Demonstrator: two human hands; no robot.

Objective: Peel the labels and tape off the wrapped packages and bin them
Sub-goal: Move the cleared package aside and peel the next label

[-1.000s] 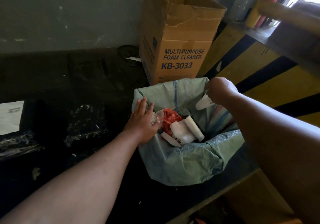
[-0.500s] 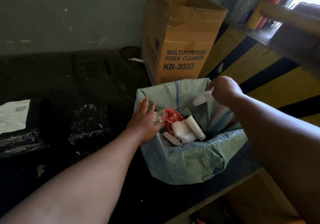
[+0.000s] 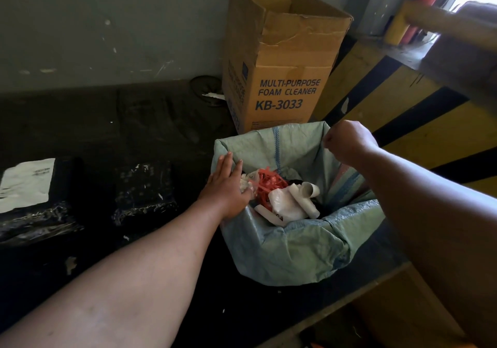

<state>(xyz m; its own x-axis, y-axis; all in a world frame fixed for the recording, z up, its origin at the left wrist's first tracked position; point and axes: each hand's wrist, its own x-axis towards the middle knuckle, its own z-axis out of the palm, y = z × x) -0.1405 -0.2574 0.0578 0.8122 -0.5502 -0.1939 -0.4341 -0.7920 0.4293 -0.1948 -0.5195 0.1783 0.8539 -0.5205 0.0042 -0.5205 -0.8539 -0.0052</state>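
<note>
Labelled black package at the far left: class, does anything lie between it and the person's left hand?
Yes. A second black-wrapped package, its label already scraped off, lies between the left hand, which presses on the green sack's rim, and the labelled black package. It lies flat on the dark floor, so the hand could probably reach over it.

Dim scene, daylight glare top right, wide-angle edge distortion
</note>
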